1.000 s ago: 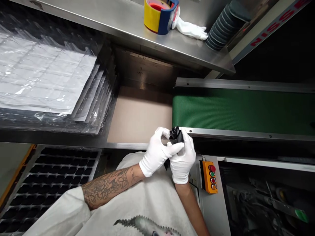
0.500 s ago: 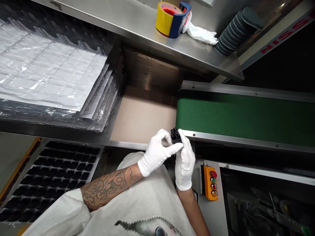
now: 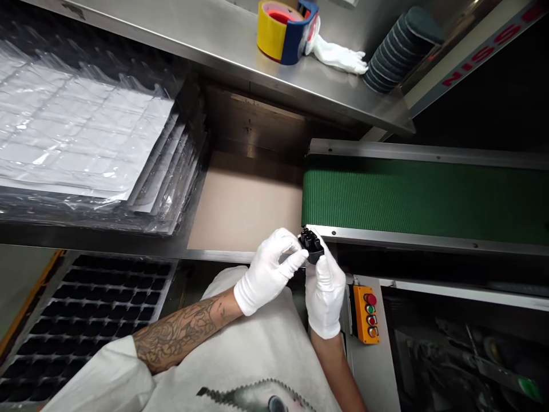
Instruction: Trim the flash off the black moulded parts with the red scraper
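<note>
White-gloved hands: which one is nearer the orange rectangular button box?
The white-gloved right hand, holding the small black part on the side toward the orange button box; the white-gloved left hand is farther left.

Your white-gloved right-hand grip (image 3: 325,289) cups a black part (image 3: 315,252) with a knobbly top, while your left-hand grip (image 3: 266,270) pinches at its left side. Just beyond, a tan board (image 3: 244,209) lies on the bench (image 3: 107,244) beside the end of a green conveyor belt (image 3: 412,197). To your left is a stack of clear plastic trays (image 3: 72,131); an orange button box (image 3: 362,315) sits near your right wrist. The metal shelf (image 3: 201,48) carries yellow tape (image 3: 270,43) and stacked dark discs (image 3: 394,57).
</note>
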Tool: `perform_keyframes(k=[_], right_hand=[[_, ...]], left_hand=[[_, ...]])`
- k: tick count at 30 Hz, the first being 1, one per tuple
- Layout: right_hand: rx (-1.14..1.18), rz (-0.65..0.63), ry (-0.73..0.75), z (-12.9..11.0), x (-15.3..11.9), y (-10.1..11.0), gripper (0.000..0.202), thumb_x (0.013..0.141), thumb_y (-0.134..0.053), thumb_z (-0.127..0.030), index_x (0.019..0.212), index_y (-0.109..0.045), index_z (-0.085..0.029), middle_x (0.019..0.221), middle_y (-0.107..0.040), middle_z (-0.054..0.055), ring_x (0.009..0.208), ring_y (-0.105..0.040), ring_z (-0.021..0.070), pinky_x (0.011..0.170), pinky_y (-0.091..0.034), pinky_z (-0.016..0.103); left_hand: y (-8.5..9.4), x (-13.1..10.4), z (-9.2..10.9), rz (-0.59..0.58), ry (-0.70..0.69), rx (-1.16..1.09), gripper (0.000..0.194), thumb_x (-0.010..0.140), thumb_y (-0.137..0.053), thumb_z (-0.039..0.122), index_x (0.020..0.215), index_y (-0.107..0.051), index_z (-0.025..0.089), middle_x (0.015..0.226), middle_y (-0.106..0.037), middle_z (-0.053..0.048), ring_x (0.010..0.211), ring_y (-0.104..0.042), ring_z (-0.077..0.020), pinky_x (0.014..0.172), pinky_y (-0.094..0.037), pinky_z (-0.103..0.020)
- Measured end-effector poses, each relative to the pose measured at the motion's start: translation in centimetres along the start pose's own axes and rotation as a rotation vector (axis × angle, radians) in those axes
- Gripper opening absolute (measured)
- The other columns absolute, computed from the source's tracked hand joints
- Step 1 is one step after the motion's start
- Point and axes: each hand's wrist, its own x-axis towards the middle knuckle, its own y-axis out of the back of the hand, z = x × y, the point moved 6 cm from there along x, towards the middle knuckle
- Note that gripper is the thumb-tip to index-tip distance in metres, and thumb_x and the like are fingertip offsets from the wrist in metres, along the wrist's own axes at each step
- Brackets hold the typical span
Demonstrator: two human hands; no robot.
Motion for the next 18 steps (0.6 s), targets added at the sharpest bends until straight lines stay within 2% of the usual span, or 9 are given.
perform_keyframes(k=[5, 9, 11, 13, 14, 16, 18], right_hand=[[0.052, 0.013, -0.076, 1.0, 0.0, 0.2, 0.052, 0.102, -0.026, -0.044, 0.133, -0.059, -0.018, 0.131, -0.062, 0.010, 0.124, -0.059, 0.0187, 0.111, -0.046, 0.043], [0.066, -0.025, -0.104, 1.4, 0.0, -0.2, 0.051, 0.099, -0.035, -0.047, 0.134, -0.057, -0.017, 0.135, -0.058, 0.011, 0.128, -0.056, 0.0204, 0.111, -0.046, 0.043], [0.161, -0.030, -0.141, 1.6, 0.2, -0.6, 0.049, 0.098, -0.038, -0.047, 0.131, -0.059, -0.017, 0.132, -0.059, 0.011, 0.121, -0.059, 0.0196, 0.105, -0.049, 0.042], [0.367, -0.028, -0.207, 1.9, 0.5, -0.9, 0.052, 0.098, -0.032, -0.051, 0.125, -0.061, -0.018, 0.120, -0.063, 0.011, 0.098, -0.063, 0.0153, 0.087, -0.056, 0.036], [0.487, -0.027, -0.246, 2.1, 0.6, -1.1, 0.054, 0.098, -0.027, -0.054, 0.123, -0.061, -0.019, 0.113, -0.064, 0.010, 0.083, -0.060, 0.0122, 0.074, -0.056, 0.031], [0.704, -0.013, -0.326, 2.4, 0.6, -1.3, 0.059, 0.097, -0.021, -0.059, 0.119, -0.061, -0.023, 0.100, -0.061, 0.007, 0.061, -0.044, 0.0074, 0.054, -0.045, 0.021], [0.878, 0.011, -0.365, 2.7, 0.5, -1.3, 0.057, 0.096, -0.023, -0.061, 0.116, -0.062, -0.025, 0.091, -0.056, 0.004, 0.053, -0.027, 0.0056, 0.044, -0.033, 0.016]], left_hand=[[0.0, 0.1, -0.6, 0.011, 0.036, 0.011, 0.029, 0.091, -0.056, 0.038, 0.069, -0.054, 0.019, 0.078, -0.054, -0.003, 0.076, -0.052, -0.0173, 0.074, -0.044, -0.032], [0.0, 0.0, -0.7, 0.034, 0.054, 0.043, 0.028, 0.090, -0.058, 0.038, 0.069, -0.054, 0.019, 0.078, -0.054, -0.003, 0.076, -0.051, -0.0174, 0.073, -0.045, -0.032], [0.0, 0.0, -0.4, 0.027, 0.053, 0.028, 0.028, 0.089, -0.059, 0.037, 0.068, -0.055, 0.019, 0.077, -0.054, -0.003, 0.076, -0.052, -0.0174, 0.073, -0.046, -0.032], [-0.1, 0.0, -0.1, -0.006, 0.062, -0.088, 0.028, 0.090, -0.058, 0.037, 0.069, -0.056, 0.018, 0.079, -0.056, -0.004, 0.075, -0.054, -0.0171, 0.071, -0.047, -0.032], [0.0, 0.0, 0.0, -0.017, 0.069, -0.157, 0.026, 0.091, -0.057, 0.036, 0.072, -0.058, 0.018, 0.082, -0.057, -0.004, 0.075, -0.056, -0.0171, 0.070, -0.048, -0.032], [0.8, 0.1, 0.1, 0.011, 0.070, -0.219, 0.024, 0.092, -0.054, 0.036, 0.077, -0.060, 0.018, 0.085, -0.060, -0.005, 0.076, -0.059, -0.0175, 0.071, -0.048, -0.032], [2.2, 0.2, -0.1, 0.103, 0.062, -0.156, 0.024, 0.092, -0.055, 0.036, 0.076, -0.060, 0.018, 0.084, -0.061, -0.005, 0.080, -0.060, -0.0185, 0.074, -0.047, -0.031]])
